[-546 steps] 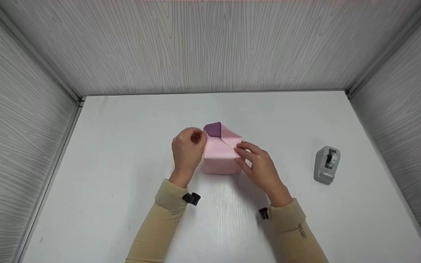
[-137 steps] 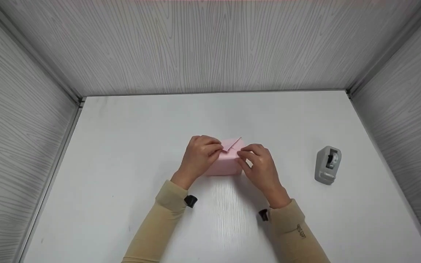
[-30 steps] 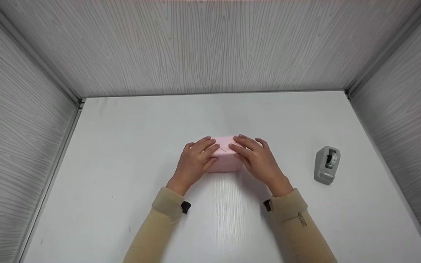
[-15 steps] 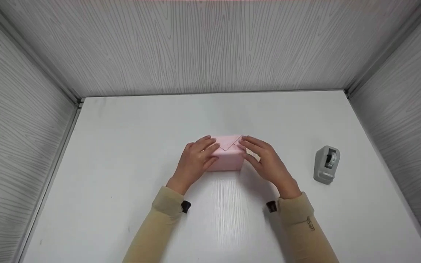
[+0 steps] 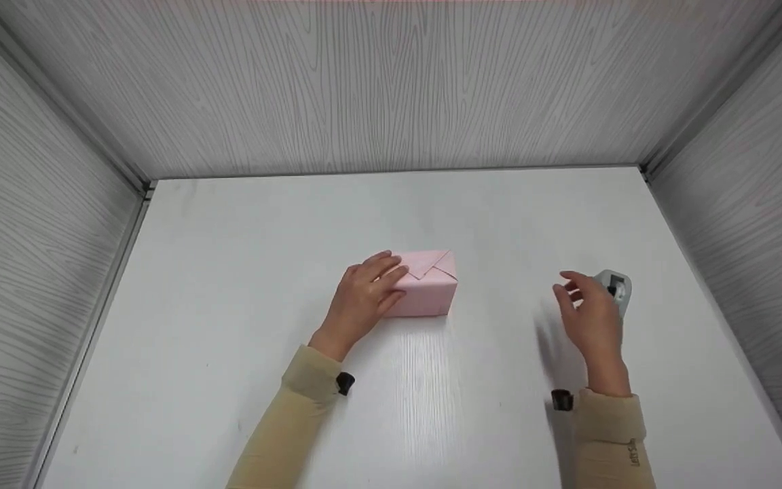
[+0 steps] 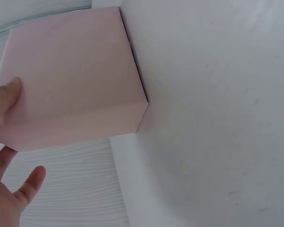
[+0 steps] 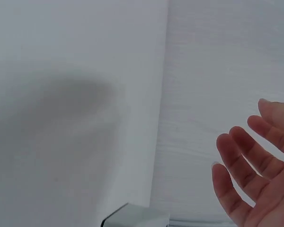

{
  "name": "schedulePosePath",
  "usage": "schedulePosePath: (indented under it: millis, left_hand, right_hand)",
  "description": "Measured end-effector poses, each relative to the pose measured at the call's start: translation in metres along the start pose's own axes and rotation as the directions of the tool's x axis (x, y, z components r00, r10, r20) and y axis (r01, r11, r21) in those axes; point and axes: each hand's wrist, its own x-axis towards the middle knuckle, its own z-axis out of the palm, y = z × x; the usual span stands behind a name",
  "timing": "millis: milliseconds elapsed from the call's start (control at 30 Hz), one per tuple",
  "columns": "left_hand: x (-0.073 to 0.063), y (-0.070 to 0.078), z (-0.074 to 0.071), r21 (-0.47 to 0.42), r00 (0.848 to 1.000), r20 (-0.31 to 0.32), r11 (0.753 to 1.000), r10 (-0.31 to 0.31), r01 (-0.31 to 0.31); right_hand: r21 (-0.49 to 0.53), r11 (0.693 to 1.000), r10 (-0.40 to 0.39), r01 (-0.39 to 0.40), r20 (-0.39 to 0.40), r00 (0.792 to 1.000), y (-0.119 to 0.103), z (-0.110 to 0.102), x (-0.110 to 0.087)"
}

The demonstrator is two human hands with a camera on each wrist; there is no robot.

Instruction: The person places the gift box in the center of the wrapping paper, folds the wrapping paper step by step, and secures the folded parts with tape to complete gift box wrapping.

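A box wrapped in pink paper sits at the middle of the table, its pointed flap lying folded down over the top. My left hand holds its left end, fingers over the top and thumb against the front face. In the left wrist view the thumb lies on the pink paper. My right hand is in the air with nothing in it, fingers loosely bent. It partly hides a grey tape dispenser, whose corner shows low in the right wrist view.
The white tabletop is bounded by grey wood-grain panels at the back, left and right. The dispenser stands toward the table's right side.
Earlier, the raised paper flap was folded down onto the box. Within the last half second, my right hand has left the box and moved right to the tape dispenser. The left hand stays put.
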Motion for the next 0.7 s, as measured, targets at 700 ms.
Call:
schedulePosePath:
  millis: [700]
  left_hand:
    - [-0.002, 0.000, 0.003, -0.021, 1.000, 0.006, 0.999, -0.028, 0.028]
  right_hand:
    - [-0.177, 0.844, 0.529, -0.505, 0.131, 0.838, 0.076, -0.040, -0.013]
